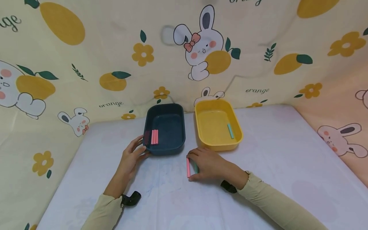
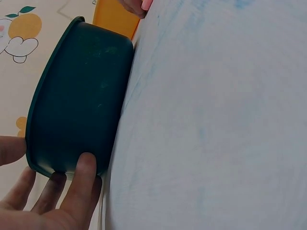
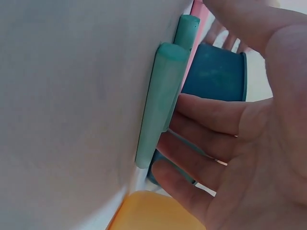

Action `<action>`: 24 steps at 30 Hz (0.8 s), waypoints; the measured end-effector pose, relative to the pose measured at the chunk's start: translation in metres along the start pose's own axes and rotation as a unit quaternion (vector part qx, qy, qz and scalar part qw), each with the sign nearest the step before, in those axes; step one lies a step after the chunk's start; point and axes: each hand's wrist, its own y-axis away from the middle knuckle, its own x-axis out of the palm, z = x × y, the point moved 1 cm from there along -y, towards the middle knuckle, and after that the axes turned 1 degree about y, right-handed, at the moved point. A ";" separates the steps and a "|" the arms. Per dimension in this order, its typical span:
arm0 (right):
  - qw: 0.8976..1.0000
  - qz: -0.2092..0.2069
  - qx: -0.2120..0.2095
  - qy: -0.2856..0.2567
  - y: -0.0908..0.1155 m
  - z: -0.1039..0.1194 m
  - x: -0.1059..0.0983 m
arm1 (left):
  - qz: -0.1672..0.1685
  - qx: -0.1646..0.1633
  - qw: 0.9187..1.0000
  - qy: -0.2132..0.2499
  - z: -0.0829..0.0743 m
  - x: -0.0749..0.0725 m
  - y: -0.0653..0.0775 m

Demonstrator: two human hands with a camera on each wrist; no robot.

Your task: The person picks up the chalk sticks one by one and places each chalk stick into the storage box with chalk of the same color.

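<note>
My left hand (image 1: 129, 159) touches the front left corner of a dark blue bin (image 1: 179, 148). In the left wrist view its fingers (image 2: 82, 172) rest against the bin's outer wall, with the thumb at the rim. Several pink chalk sticks lie side by side in that bin. In front of a yellow bin (image 1: 219, 147), my right hand (image 1: 210, 164) pinches a pink chalk stick (image 1: 188, 167) between thumb and finger at its ends. Two green chalk sticks (image 3: 165, 96) lie beside it, partly hidden under that hand in the head view. One light green chalk stick (image 1: 230, 131) lies inside the yellow bin.
Both bins stand at the back of a white-covered table (image 1: 172, 204), against a cloth backdrop (image 1: 161, 19) printed with rabbits and oranges. Faint blue smudges mark the cover. A black wrist camera (image 1: 131, 198) is strapped on the left arm.
</note>
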 end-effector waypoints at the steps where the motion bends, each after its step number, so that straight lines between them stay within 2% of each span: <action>1: 1.000 0.001 0.002 0.000 0.000 0.000 0.000 | 0.000 0.000 1.000 0.002 0.000 0.000 0.000; 11: 1.000 0.002 0.007 0.000 -0.002 0.001 -0.001 | -0.004 0.001 1.000 0.010 0.000 0.000 -0.001; 18: 0.999 -0.010 0.016 -0.041 -0.001 -0.002 -0.001 | 0.002 0.012 1.000 0.000 0.001 0.000 0.003; 24: 0.997 -0.038 0.028 -0.069 -0.001 -0.003 -0.010 | 0.000 0.019 1.000 0.001 0.000 0.000 0.002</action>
